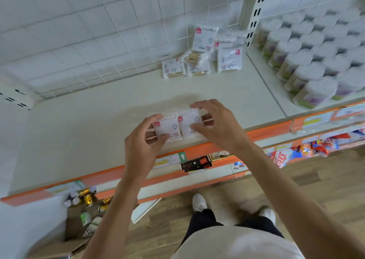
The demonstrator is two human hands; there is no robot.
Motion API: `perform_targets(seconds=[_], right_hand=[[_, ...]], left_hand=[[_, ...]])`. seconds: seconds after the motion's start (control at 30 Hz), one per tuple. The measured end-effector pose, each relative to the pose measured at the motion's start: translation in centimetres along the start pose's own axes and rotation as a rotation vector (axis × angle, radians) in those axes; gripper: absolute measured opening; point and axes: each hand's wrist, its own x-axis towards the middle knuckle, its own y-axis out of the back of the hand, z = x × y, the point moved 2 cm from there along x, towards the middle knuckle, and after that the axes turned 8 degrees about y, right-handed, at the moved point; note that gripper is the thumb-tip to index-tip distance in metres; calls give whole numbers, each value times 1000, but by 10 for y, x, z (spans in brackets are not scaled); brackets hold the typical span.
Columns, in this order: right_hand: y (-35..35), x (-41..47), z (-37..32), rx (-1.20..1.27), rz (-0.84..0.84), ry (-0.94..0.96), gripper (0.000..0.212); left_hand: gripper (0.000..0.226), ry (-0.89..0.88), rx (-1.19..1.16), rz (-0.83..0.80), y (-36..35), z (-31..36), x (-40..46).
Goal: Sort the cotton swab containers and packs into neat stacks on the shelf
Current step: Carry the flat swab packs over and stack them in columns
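Two flat white cotton swab packs lie side by side near the front edge of the cream shelf point(98, 124). My left hand point(142, 140) grips the left pack point(166, 128) with thumb and fingers around its sides. Over the right pack point(189, 122) my right hand point(215, 124) curls, fingertips touching its far and near edges. More swab packs point(201, 55) lie and lean in a loose pile at the back of the shelf against the wire grid. Round swab containers point(308, 67) with white lids stand in tight rows on the neighbouring shelf to the right.
An orange price strip point(264, 134) runs along the shelf front. Lower shelves hold snack bags point(296, 152) and a dark box point(195, 165). A cardboard box point(79, 225) with cans stands on the wooden floor at left. My feet are below.
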Motion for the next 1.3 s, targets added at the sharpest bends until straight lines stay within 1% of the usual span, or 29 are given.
perform_targets(seconds=[0.1, 0.2, 0.3, 0.43, 0.57, 0.7, 0.83, 0.97, 1.17, 1.3], right_hand=[[46, -37, 2, 84, 169, 11, 38], [101, -87, 14, 115, 278, 8, 37], [151, -135, 42, 115, 362, -60, 38], [214, -208, 78, 182, 515, -148, 36], [267, -279, 107, 213, 634, -218, 30], [321, -341, 133, 162, 751, -288, 30], [366, -382, 155, 107, 806, -327, 27], [402, -395, 176, 89, 836, -341, 27], [450, -385, 210, 124, 828, -351, 26], [499, -366, 242, 111, 815, -345, 25]], left_hand=[[49, -21, -76, -64, -25, 40, -19], [48, -86, -84, -171, -70, 83, -35], [48, -108, -80, -283, -130, 120, -45], [50, -134, -93, -428, -216, 165, -67], [51, -139, -109, -572, -300, 202, -101], [52, -180, -115, -647, -371, 237, -129], [51, -185, -124, -689, -424, 268, -145], [51, -189, -131, -725, -460, 291, -148], [49, -177, -141, -701, -518, 317, -128], [46, -178, -187, -663, -563, 339, -104]])
